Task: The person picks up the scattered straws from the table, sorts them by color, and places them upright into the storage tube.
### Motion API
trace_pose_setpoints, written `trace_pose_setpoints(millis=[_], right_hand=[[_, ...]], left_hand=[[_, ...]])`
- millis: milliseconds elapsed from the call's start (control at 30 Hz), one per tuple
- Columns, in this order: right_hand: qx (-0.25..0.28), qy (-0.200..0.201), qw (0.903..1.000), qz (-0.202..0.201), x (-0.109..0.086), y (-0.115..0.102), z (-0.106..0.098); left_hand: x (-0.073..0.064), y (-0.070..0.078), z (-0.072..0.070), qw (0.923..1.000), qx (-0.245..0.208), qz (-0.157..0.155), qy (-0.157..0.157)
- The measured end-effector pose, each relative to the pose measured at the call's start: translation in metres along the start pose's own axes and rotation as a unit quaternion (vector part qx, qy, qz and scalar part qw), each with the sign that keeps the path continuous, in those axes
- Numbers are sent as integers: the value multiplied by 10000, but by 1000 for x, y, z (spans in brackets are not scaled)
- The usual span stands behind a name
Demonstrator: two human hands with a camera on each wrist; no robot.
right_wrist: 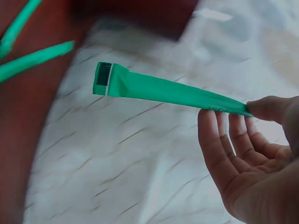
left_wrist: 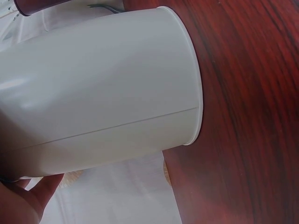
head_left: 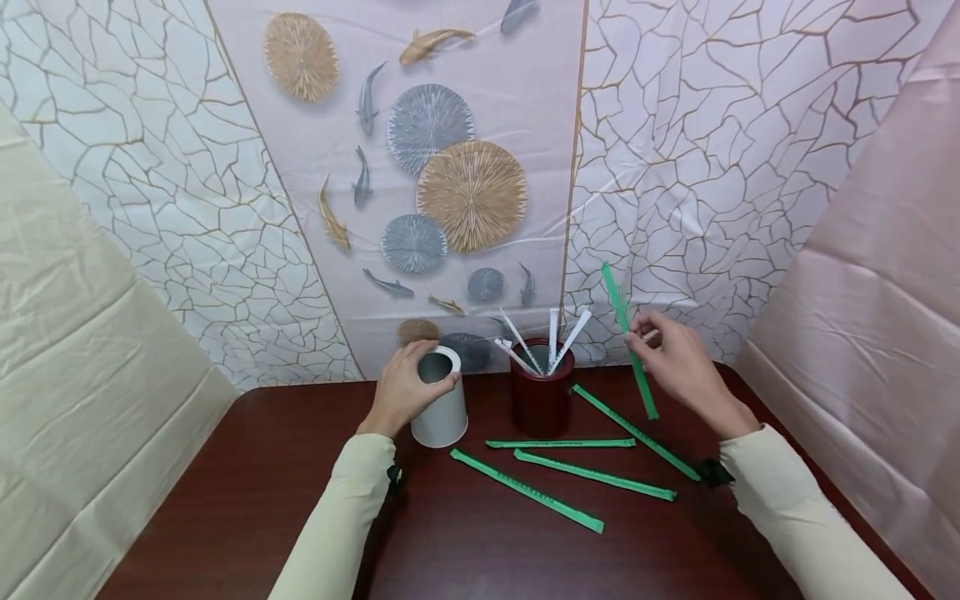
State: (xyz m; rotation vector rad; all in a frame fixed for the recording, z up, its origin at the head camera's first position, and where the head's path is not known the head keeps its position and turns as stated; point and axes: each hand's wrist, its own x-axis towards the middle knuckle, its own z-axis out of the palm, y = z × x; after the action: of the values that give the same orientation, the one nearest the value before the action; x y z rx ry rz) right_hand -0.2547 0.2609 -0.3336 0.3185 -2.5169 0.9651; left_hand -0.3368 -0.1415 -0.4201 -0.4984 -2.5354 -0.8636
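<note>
My left hand (head_left: 401, 390) grips a pale grey cylindrical can (head_left: 441, 417) near its rim, thumb on the near side and fingers behind. The can stands upright on the table, its open top showing a grey inside; a seam runs down its wall in the left wrist view. Held up over the table's right side, a long green wrapped straw (head_left: 617, 298) is pinched between the thumb and fingers of my right hand (head_left: 681, 367). Printing and a crimped end show on this straw (right_wrist: 159, 89) in the right wrist view.
Right of the can stands a dark red cup (head_left: 542, 404) with several white wrapped sticks (head_left: 553, 333) leaning in it. Several more green wrapped straws (head_left: 573, 443) lie scattered on the brown table (head_left: 465, 550). A patterned cloth (head_left: 450, 292) hangs close behind the table.
</note>
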Motion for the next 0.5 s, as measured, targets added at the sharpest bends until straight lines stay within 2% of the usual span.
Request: trace_pose_setpoints(millis=[133, 267, 333, 500], right_hand=[[641, 116, 9971, -398, 4, -43, 0], [1387, 300, 9870, -750, 13, -80, 6], [1832, 394, 9782, -891, 18, -96, 11], [2872, 535, 9459, -1413, 27, -128, 39]], left_hand=[[-1, -1, 1, 10000, 29, -29, -13], [0, -2, 2, 10000, 22, -40, 12], [0, -3, 3, 10000, 26, -49, 11], [0, -2, 3, 10000, 28, -44, 8]])
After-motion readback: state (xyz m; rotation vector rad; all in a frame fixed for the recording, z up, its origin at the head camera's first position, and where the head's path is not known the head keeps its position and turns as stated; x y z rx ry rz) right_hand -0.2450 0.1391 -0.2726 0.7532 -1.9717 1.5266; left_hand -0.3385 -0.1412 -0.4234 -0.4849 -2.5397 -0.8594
